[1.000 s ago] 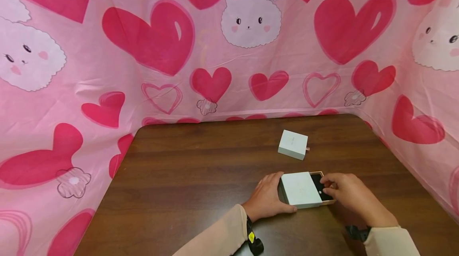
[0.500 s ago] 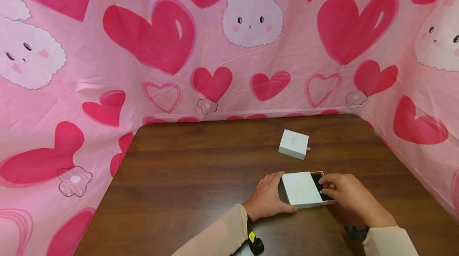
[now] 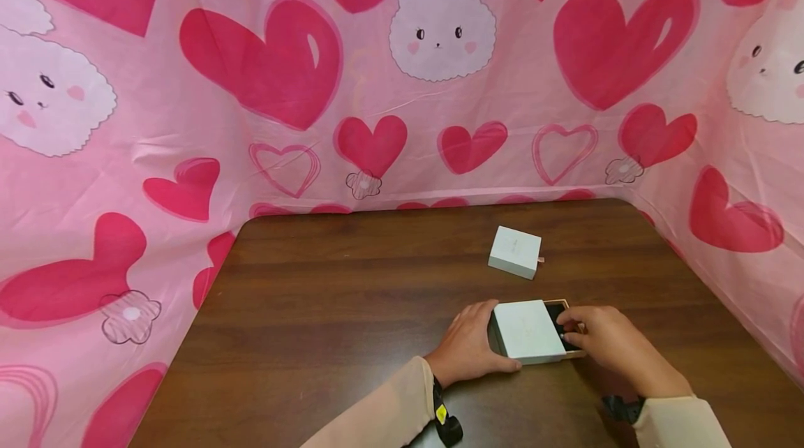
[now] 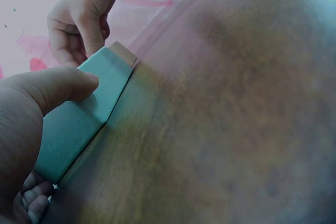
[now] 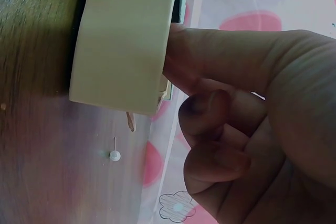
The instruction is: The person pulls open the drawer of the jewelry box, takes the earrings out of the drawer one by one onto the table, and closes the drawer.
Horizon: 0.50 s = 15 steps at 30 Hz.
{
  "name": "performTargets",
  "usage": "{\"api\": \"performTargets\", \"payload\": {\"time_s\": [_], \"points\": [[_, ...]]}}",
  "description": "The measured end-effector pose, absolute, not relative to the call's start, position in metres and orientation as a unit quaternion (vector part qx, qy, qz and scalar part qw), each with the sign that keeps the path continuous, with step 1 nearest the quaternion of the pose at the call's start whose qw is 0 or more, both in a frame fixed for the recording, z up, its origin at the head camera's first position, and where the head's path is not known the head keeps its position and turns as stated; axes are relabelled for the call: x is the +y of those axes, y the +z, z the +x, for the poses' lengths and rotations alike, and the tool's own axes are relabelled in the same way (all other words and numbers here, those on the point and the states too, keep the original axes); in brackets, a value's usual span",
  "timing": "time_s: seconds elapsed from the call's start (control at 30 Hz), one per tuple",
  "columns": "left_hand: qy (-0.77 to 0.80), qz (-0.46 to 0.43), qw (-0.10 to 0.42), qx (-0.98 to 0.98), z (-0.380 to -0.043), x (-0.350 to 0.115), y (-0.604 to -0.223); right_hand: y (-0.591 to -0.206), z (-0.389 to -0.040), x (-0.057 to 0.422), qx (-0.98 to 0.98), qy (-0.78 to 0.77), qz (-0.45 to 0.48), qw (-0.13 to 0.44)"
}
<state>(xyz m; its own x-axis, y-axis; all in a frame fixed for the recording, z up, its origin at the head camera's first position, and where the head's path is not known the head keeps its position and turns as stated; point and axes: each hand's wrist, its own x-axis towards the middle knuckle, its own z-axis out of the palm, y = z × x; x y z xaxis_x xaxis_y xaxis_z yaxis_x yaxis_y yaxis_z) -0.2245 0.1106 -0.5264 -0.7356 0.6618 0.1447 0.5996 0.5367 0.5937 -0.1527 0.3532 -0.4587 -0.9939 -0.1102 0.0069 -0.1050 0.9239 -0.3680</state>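
My left hand [image 3: 466, 347] grips the white sleeve of a small jewelry box [image 3: 529, 332], thumb along its near side and fingers at its left end. The box's drawer is slid partly out to the right, showing a black insert [image 3: 556, 311]. Into that drawer reach the thumb and index finger of my right hand [image 3: 612, 340], beside a tiny pearl [image 3: 562, 336]. Whether they pinch it cannot be seen, since the drawer wall [image 5: 123, 48] covers the fingertips in the right wrist view. The other right fingers are curled. A pearl stud earring [image 5: 114, 155] lies on the table below the drawer.
A second white box [image 3: 515, 252] with a small pink pull tab [image 3: 541, 260] stands farther back on the brown wooden table [image 3: 352, 294]. Pink cloth [image 3: 377, 85] printed with hearts and rabbits rises around the table's back and sides.
The right fingers have shifted slightly left, deeper over the black insert. My left hand and both boxes have stayed in place.
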Motion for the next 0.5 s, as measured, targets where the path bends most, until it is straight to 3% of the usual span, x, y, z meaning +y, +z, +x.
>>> {"api": "performTargets", "payload": {"time_s": [0.5], "points": [[0.318, 0.36, 0.049, 0.876, -0.2242, 0.1106, -0.5258, -0.4638, -0.1536, 0.3541, 0.981, -0.186, -0.046, 0.023]]}}
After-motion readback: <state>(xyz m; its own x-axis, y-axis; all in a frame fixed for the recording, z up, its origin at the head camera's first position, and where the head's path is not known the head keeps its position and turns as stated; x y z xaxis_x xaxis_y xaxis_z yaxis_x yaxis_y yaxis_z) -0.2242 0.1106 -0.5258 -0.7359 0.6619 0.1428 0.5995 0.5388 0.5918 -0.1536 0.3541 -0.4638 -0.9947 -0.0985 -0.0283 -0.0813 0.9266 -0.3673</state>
